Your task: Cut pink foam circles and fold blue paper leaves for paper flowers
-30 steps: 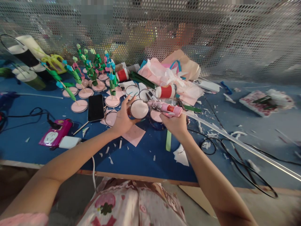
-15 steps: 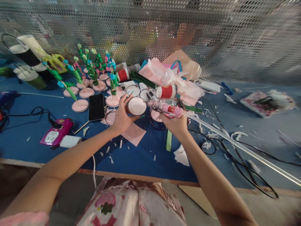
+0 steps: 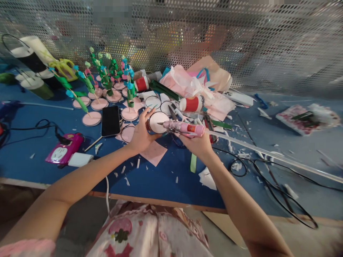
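My left hand (image 3: 142, 131) curls around a round white-topped piece with a dark rim (image 3: 155, 123), thumb below it and fingers at its far side. In my right hand (image 3: 197, 144) is a pink hot glue gun (image 3: 184, 127), closed in my fingers. A long clear glue stick (image 3: 249, 148) runs out of its back to the right. The gun's dark nozzle points left, over the white face of the round piece; whether it touches cannot be made out. Beneath my left hand lies a square of pink paper (image 3: 154, 153).
Pink discs carrying green and blue paper-wrapped sticks (image 3: 130, 96) stand at the back left, near a black phone (image 3: 110, 121). A magenta socket block (image 3: 64, 150) lies left. Red-and-white paper cups (image 3: 191, 104), crumpled pink paper (image 3: 184, 84) and a black cable (image 3: 268, 182) lie right of the middle.
The glue gun has moved left, so its nozzle is now over the round piece. My left hand has stayed on that piece, shifting slightly right.
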`<state>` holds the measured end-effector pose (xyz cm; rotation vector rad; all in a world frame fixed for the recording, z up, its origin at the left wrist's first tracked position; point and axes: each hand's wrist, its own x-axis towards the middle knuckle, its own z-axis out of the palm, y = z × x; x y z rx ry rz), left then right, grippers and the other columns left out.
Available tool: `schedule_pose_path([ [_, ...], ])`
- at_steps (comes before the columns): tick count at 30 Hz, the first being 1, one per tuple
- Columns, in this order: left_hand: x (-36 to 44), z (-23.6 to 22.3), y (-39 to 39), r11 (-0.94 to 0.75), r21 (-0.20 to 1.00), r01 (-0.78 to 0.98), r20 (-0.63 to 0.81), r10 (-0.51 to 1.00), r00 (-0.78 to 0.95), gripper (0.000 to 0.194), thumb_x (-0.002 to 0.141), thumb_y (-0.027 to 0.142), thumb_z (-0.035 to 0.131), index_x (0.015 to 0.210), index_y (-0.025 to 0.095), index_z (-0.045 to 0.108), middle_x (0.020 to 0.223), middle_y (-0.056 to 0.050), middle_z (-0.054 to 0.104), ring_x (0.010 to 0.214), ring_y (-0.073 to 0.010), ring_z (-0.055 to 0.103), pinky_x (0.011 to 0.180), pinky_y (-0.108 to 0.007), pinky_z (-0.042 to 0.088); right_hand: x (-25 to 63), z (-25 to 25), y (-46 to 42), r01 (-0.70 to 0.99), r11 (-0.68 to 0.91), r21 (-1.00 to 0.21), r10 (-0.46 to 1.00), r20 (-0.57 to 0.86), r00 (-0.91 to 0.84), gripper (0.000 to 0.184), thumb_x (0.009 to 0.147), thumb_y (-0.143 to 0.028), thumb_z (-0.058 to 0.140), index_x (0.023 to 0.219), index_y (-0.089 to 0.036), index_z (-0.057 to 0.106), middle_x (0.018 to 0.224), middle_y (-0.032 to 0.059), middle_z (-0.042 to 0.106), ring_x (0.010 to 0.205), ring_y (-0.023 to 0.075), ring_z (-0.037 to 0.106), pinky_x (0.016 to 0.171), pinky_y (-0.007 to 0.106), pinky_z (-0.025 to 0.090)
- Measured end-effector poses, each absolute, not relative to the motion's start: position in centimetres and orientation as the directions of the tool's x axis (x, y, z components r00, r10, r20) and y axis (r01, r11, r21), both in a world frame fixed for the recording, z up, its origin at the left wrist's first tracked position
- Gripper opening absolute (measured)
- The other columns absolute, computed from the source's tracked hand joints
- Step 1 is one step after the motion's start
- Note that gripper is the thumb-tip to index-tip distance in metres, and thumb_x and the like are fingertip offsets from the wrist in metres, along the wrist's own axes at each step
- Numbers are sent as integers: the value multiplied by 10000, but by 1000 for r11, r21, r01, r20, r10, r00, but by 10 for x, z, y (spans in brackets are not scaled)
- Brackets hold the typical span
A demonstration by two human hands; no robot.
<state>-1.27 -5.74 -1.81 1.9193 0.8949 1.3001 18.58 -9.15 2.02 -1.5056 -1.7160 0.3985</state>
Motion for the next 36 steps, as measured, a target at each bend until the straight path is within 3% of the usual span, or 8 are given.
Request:
schedule_pose_path([
  [8,-13,-16,-58,-531,820,216,471,838,275,916,714,422,722,1405,283,137,1477,-176,323,1317,-322,413,910,-425,535,193,21,-88,721,98,-686,904,364,224,181,568,-321,573,489,-229,438,470,0,492,500,177,507,509,315,453],
  [14,-14,-17,-56,-533,814,232,472,839,272,920,735,456,689,1419,277,100,1490,-173,294,1318,-312,415,966,-438,507,188,21,-92,678,264,-686,932,363,5,133,602,-303,546,505,-222,504,496,8,551,525,185,550,564,321,476],
  [23,-13,-19,-56,-502,839,212,453,859,241,938,694,457,726,1405,286,139,1475,-179,320,1290,-324,444,875,-418,555,189,22,-90,752,286,-594,854,513,80,215,655,-380,557,522,-221,502,533,21,558,529,184,532,560,332,457],
  [29,-14,-19,-55,-517,819,248,453,849,272,926,713,478,701,1402,278,117,1481,-175,309,1314,-316,418,940,-430,517,186,21,-91,772,263,-579,880,471,54,206,650,-334,544,497,-221,462,511,24,538,509,180,519,554,324,443],
  [36,-13,-16,-57,-486,851,200,439,867,236,925,685,504,713,1391,270,162,1474,-181,318,1268,-321,470,848,-398,566,189,23,-92,728,290,-622,917,398,-26,152,628,-312,560,521,-215,514,532,23,579,553,195,568,577,314,468],
])
